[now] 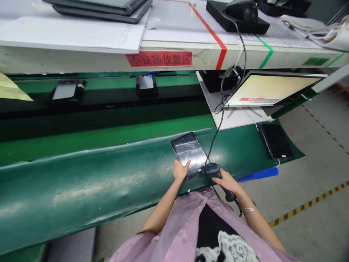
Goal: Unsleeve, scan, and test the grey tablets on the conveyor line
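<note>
Tablet, black and glossy, rectangular (pixel 189 153), is sitting at the front edge of the green padded surface (pixel 81 182), tilted a bit so one corner points away from me. My left hand (pixel 180 170) has its grip closed on the near corner, thumb on top of the glass and fingers underneath where I can't see them. The screen is dark and just reflects the lights overhead.

My right hand (pixel 227 182) is wrapped tight around the handle of a black handheld barcode scanner (pixel 215 171), whose head sits right at the near right edge of the tablet, touching or almost touching, hard to say which. The scanner's black cable (pixel 226 91) loops up from there toward the white shelf (pixel 234 118) and on up over the top ledge. There's a thin silver bracelet (pixel 249 208) on that wrist.

Off to the right on the same green mat lies a second black tablet (pixel 276 140), flat, well apart from mine. Above it a flat monitor (pixel 272 90) leans back, showing a pale screen with a red bar. Further back, two small dark devices (pixel 67 91) and (pixel 146 85) sit on the green conveyor belt (pixel 109 84). A red label with Chinese characters (pixel 159 58) is stuck on the front of the upper white ledge.
</note>
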The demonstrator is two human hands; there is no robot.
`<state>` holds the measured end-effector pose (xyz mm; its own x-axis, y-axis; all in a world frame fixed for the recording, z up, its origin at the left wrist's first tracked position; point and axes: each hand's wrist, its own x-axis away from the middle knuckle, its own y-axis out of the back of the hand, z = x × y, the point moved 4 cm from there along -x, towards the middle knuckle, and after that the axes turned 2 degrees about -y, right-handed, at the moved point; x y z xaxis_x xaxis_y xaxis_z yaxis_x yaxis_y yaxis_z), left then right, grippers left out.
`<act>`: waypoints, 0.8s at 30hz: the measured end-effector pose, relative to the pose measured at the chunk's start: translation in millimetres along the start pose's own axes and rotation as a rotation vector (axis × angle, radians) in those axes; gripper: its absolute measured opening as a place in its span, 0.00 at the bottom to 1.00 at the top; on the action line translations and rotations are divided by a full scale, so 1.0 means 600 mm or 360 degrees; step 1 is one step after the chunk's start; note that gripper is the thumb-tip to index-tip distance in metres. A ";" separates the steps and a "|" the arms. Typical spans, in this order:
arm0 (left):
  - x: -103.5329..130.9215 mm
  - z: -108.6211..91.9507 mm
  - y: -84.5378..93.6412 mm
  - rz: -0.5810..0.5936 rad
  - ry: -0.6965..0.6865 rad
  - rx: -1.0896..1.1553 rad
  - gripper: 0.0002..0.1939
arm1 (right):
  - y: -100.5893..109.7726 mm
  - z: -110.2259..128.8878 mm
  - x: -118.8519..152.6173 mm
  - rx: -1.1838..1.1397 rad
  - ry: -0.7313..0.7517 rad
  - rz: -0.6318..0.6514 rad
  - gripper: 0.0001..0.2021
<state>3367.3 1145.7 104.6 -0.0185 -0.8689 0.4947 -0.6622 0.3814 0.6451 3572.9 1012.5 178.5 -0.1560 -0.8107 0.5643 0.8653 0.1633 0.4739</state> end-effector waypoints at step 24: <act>-0.021 -0.008 0.018 -0.0039 0.0019 -0.0073 0.31 | 0.121 -0.039 -0.096 0.0347 -0.0444 -0.0715 0.17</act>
<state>3364.0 1162.3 108.1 0.0067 -0.8744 0.4852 -0.6273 0.3742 0.6830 3655.8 1057.6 164.4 -0.6312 -0.6531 0.4183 0.5713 -0.0267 0.8203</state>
